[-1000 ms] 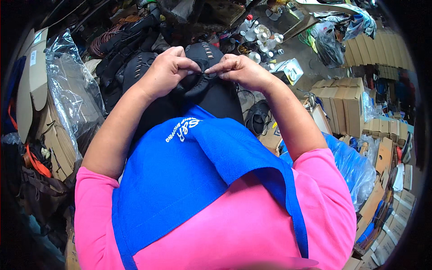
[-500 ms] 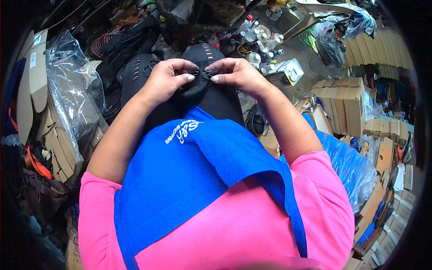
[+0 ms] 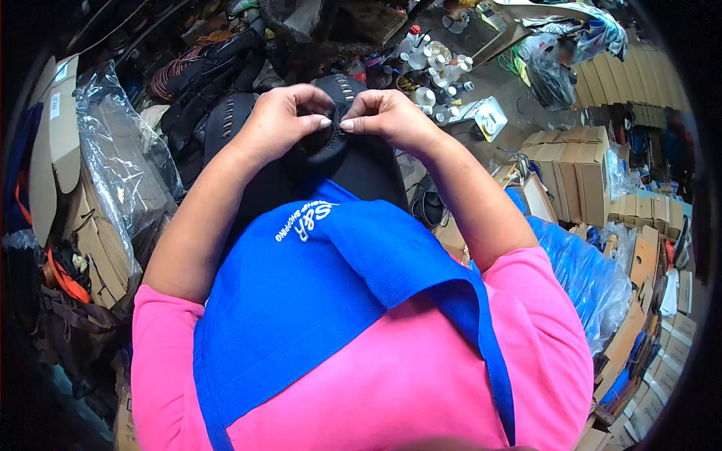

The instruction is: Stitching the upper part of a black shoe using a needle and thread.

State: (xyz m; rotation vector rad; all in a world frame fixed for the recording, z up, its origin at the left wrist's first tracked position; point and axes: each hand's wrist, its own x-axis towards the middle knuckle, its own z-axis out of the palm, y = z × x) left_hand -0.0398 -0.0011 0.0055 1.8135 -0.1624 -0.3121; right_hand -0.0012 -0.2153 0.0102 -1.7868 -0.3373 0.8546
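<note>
A small rounded black piece [image 3: 325,144] with a stitched seam lies on my lap between my black-clad knees; its exact kind is unclear. My left hand [image 3: 284,124] is bent over its left side, thumb and fingers closed in a pinch near the seam. From the right, my right hand [image 3: 392,120] pinches with thumb and forefinger close to the left thumb. The two sets of fingertips nearly meet above the piece. Whatever thin thing they pinch is too small and dark to make out. A blue apron [image 3: 301,293] covers my front.
Clear plastic wrap [image 3: 124,143] and cardboard sheets lie at the left. Several bottles [image 3: 436,68] stand on the floor ahead, right of my knees. Cardboard boxes [image 3: 568,169] and a plastic-wrapped blue bundle [image 3: 575,263] lie at the right. Black straps and coiled cord lie ahead left.
My hands have come slightly closer together over the black piece. The left hand has shifted right and up a little; thin dark strands seen earlier between the fingertips no longer show clearly.
</note>
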